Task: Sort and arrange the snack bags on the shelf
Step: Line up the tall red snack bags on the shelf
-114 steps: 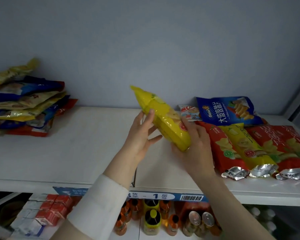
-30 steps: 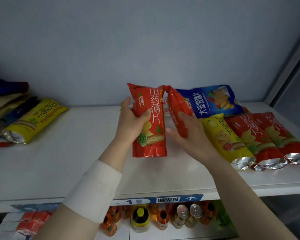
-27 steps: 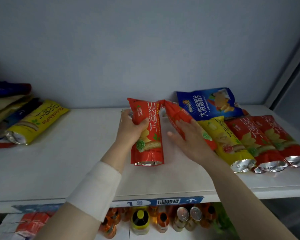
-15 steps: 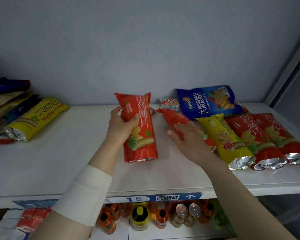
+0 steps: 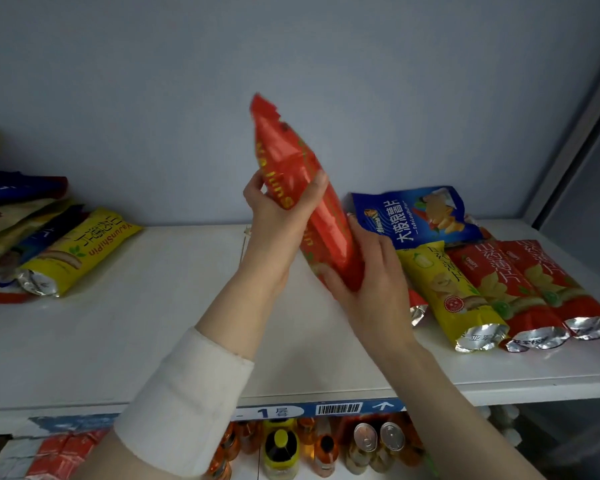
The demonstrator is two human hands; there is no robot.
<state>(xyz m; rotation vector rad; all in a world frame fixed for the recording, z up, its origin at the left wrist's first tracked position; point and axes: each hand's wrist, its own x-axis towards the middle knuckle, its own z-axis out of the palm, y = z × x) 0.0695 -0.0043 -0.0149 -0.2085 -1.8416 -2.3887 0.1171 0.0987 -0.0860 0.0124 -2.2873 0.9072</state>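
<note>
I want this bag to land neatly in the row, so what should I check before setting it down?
1. Both hands hold red bag: ok; left hand grips its middle, right hand its lower end.
2. Bag off the shelf: ok, lifted and tilted.
3. Bare shelf left of the row: ok.
4. Row sorted by colour: not ok; yellow bag lies between red bags.
5. Bag undamaged: cannot tell.

red bag (image 5: 329, 237), yellow lettering | blue bag (image 5: 420, 216) | yellow bag (image 5: 84, 251) | white shelf (image 5: 153, 323)
</note>
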